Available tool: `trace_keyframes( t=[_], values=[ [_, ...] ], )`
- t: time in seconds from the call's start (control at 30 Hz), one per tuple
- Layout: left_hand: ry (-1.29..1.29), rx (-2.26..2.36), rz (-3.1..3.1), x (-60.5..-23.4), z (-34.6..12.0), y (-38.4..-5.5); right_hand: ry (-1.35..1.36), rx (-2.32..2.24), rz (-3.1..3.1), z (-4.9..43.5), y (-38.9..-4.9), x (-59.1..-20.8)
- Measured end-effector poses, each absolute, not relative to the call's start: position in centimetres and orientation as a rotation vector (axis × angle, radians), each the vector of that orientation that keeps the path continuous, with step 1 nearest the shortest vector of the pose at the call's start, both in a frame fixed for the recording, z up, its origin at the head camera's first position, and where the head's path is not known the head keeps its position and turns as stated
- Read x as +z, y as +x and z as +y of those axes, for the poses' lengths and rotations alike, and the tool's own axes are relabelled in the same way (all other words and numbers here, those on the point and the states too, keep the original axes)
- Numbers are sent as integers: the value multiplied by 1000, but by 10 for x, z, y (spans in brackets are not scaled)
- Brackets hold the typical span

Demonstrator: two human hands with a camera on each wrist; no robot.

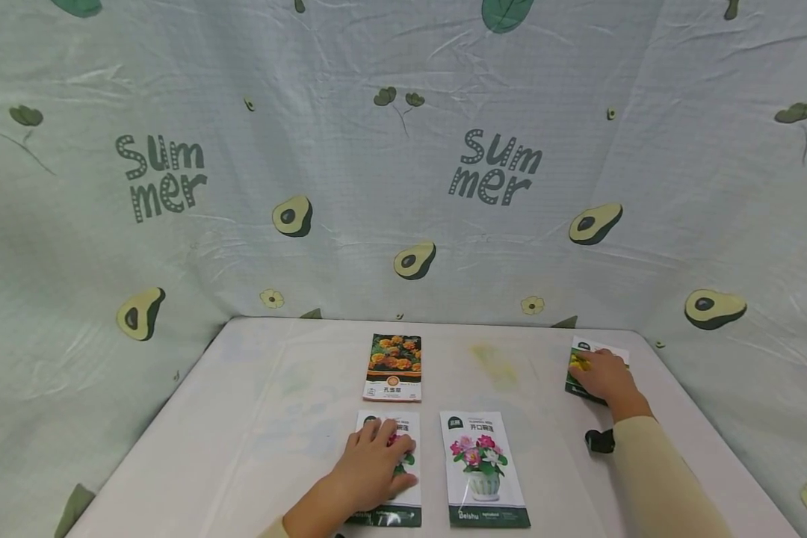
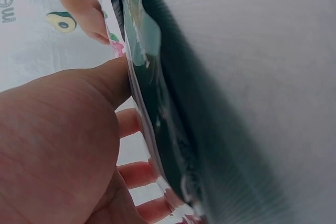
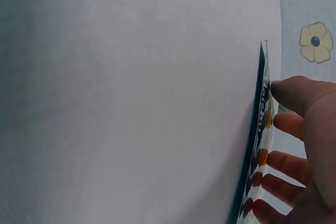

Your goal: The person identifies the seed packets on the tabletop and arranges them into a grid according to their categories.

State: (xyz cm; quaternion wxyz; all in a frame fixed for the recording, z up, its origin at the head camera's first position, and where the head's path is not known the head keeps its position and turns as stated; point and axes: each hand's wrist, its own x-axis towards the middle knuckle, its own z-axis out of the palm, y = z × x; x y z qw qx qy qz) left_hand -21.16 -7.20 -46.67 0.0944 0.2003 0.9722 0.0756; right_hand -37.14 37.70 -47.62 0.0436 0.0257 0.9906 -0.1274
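My left hand rests on a flower seed packet at the near middle of the table, fingers spread across its front. The left wrist view shows the thumb and fingertips on the face of that packet. At the far right, my right hand touches another seed packet, with yellow flowers and a dark lower end. Its fingertips lie spread on the packet's face in the right wrist view. Both hands partly cover their packets' pictures.
A white packet with potted pink flowers lies just right of my left hand. An orange-flower packet lies farther back. The pale table meets an avocado-print cloth behind and at both sides.
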Motion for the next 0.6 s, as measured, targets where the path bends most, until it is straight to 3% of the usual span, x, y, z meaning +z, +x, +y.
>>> trace_keyframes(
  t=[0.6],
  values=[
    [571,232,2869,-461,-69,-210,128,-398,2918,382,-373,-469]
  ],
)
